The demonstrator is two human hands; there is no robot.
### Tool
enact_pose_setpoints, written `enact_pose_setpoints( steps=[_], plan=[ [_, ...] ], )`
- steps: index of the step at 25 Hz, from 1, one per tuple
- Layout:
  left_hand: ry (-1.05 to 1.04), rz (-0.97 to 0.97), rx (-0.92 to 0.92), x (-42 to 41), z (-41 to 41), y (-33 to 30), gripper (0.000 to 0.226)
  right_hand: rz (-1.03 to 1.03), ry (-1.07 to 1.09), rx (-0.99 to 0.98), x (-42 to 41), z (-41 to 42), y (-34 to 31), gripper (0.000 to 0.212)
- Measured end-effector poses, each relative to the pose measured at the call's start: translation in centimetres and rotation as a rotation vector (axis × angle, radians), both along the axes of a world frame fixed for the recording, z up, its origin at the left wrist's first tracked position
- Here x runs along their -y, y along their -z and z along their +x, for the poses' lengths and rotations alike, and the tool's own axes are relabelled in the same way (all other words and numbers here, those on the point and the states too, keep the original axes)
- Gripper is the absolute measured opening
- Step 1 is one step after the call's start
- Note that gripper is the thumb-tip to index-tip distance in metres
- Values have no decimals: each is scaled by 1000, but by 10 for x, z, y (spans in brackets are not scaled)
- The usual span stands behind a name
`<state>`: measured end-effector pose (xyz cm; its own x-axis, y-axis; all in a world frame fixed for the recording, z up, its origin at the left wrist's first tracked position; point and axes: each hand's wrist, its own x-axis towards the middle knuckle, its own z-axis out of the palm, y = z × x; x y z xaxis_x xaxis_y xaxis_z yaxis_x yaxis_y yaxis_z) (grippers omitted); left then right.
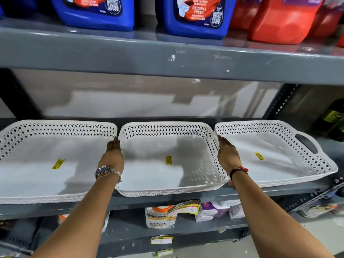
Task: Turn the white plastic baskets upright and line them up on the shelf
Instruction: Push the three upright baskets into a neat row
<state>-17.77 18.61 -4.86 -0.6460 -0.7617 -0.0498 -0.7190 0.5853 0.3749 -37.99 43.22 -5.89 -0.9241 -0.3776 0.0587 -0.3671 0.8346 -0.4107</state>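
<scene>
Left hand (113, 155) and right hand (228, 155) lie flat against the sides of the middle basket (167, 130), fingers straight and together. Left basket (55, 127), middle basket and right basket (260, 127) stand upright in a row on the shelf (242, 195), rims nearly touching. They are probably light and flexible, best gripped by the side handles (307, 144). There is little sideways room but ample headroom.

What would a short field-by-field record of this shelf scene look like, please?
baskets: three white, all upright, in a row on the shelf
left hand: fingers straight, against the middle basket on its left wall
right hand: fingers straight, against its right wall
neighbours: left basket and right basket, close on either side
shelf above: blue jugs, red jugs
</scene>
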Motion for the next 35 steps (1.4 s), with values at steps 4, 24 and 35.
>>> enact_pose_setpoints(
  steps=[4,24,35],
  plan=[
    [-3,9,-5,-1,1,-2,62,5,-7,0,0,-1,1,64],
    [-33,88,-50,9,-4,9,67,38,-14,-6,0,-1,2,68],
    [-27,96,-56,14,-4,11,70,28,-11,-7,0,1,-1,68]
  ],
)
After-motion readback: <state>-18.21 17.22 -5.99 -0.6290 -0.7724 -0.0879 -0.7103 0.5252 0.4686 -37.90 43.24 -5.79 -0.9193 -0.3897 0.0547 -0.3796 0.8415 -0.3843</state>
